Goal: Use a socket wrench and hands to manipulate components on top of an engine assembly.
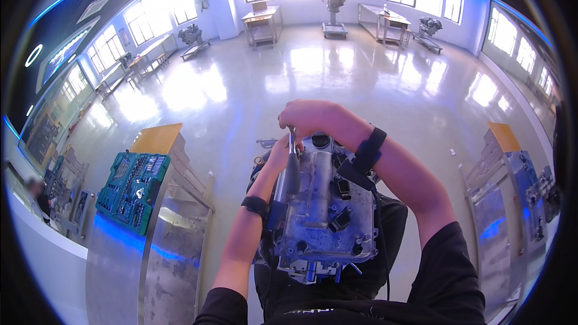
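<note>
Covering part of the engine (301, 229): right forearm (409, 174); toolbox (108, 192) left.

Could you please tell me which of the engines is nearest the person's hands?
The foreground engine, with the left hand and right hand at its far end; the other engines stand farther off.

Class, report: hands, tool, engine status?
Right hand at far end of grey-handled tool; left hand beside it, partly hidden. Engine below. Right forearm partly hides it.
</note>
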The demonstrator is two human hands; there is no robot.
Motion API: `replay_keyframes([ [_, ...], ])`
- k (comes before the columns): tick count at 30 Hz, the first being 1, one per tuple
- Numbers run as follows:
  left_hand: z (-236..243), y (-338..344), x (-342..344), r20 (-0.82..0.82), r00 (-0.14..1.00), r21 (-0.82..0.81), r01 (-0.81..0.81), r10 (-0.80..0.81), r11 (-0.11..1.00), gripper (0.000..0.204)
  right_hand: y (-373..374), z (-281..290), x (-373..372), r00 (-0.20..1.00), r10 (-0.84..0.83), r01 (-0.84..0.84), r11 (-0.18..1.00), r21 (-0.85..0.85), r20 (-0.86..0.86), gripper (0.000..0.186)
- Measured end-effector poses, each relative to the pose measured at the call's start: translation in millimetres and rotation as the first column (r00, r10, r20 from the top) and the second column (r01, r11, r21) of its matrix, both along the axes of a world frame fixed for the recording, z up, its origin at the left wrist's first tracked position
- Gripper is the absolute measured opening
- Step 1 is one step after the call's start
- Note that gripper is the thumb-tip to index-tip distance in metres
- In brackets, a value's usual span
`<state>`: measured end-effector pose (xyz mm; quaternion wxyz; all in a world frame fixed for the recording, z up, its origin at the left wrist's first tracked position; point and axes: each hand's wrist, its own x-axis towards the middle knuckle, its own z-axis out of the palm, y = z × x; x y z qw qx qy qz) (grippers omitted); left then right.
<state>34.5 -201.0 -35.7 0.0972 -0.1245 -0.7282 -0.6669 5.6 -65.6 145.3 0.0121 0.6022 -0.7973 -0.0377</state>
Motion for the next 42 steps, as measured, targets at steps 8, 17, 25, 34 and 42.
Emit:
replay_keyframes([
  [8, 0.7, -4.3, 2.3, -0.008, 1.0, 0.024, 0.01, -0.009, 1.0, 0.023, -1.9, -25.8, -20.5, 0.987, 0.158, -0.162, 0.956, -0.243, -0.035, 0.03],
  [17, -9.4, -2.8, -2.1, 0.023, 0.999, -0.096, -0.022, 0.024, 0.995, 0.018, 0.9, -21.9, -2.6, 0.971, 0.113, -0.152, 0.972, -0.181, -0.209, 0.015],
  [25, -8.9, -0.8, -9.5, -0.177, 0.983, -0.017, -0.041, 0.037, 0.999, 0.011, -3.2, -17.6, 1.6, 0.967, -0.036, -0.024, 0.973, -0.23, -0.252, 0.038],
  [34, 28.1, 21.2, 19.6, 0.014, 0.998, -0.172, -0.061, 0.065, 0.983, 0.012, 44.9, -20.6, 25.3, 0.951, -0.292, 0.309, 0.885, -0.349, 0.102, 0.064],
  [42, 15.0, 2.6, 1.4, -0.092, 0.977, 0.028, -0.19, 0.191, 0.981, 0.009, 85.6, 12.8, 71.3, 0.951, -0.281, 0.309, 0.888, -0.339, 0.131, 0.054],
])
